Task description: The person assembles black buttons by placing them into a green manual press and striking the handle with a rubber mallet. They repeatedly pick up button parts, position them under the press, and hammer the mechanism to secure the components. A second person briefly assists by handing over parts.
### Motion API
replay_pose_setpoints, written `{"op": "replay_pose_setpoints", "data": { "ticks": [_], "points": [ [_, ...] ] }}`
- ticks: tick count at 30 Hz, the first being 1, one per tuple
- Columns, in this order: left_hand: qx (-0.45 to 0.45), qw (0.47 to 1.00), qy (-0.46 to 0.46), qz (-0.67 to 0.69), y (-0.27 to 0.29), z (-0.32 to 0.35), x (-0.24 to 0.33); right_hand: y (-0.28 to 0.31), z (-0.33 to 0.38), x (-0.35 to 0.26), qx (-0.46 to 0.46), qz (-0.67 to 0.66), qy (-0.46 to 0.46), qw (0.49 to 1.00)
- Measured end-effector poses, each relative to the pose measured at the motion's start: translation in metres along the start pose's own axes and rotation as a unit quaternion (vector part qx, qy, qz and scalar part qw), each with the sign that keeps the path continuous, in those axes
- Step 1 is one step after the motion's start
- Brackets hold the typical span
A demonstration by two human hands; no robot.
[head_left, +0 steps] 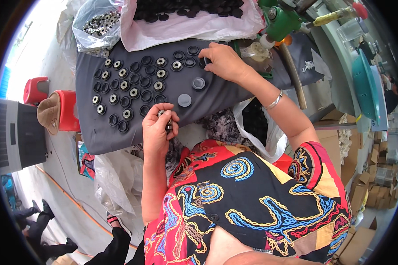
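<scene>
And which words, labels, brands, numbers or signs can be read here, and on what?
None can be read.
Bearings and black rings: too small to tell any markings.
Pieces in the left hand: likewise.
Cardboard boxes: too blurred.
Shirt: embroidered patterns, no legible lettering.

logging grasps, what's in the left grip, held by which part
Left grip: at least one small round silver metal bearing, seemingly by its outer rim; contact partly hidden.
</scene>
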State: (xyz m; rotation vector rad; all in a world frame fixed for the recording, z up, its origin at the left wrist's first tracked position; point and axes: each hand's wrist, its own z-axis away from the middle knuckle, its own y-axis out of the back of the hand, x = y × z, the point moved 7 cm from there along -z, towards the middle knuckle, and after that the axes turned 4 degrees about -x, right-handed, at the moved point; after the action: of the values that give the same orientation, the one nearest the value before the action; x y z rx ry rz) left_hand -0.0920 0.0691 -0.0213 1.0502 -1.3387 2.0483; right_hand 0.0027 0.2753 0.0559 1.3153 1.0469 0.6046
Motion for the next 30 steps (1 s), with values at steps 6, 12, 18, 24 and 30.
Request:
{"op": "replay_pose_setpoints", "data": {
  "ticks": [6,12,18,24,30],
  "points": [
    [0.004,1.000,0.002,0.003,-0.001,0.002,0.000,0.003,-0.005,-0.003,-0.034,0.016,0.001,0.999],
    [0.005,1.000,0.002,-0.005,0.000,0.002,0.000,0.004,-0.011,-0.006,-0.011,0.023,0.007,1.000],
    [0.008,1.000,0.000,0.000,0.001,0.002,-0.002,-0.006,-0.003,-0.008,-0.093,0.035,-0.018,0.995],
    [-0.002,1.000,0.001,-0.006,0.000,-0.001,-0.001,0.024,-0.016,-0.003,0.023,0.029,-0.010,0.999],
    [0.004,1.000,-0.002,-0.004,0.001,0.000,-0.002,-0.004,-0.062,-0.010,-0.089,0.132,0.000,0.987]
  ]
}}
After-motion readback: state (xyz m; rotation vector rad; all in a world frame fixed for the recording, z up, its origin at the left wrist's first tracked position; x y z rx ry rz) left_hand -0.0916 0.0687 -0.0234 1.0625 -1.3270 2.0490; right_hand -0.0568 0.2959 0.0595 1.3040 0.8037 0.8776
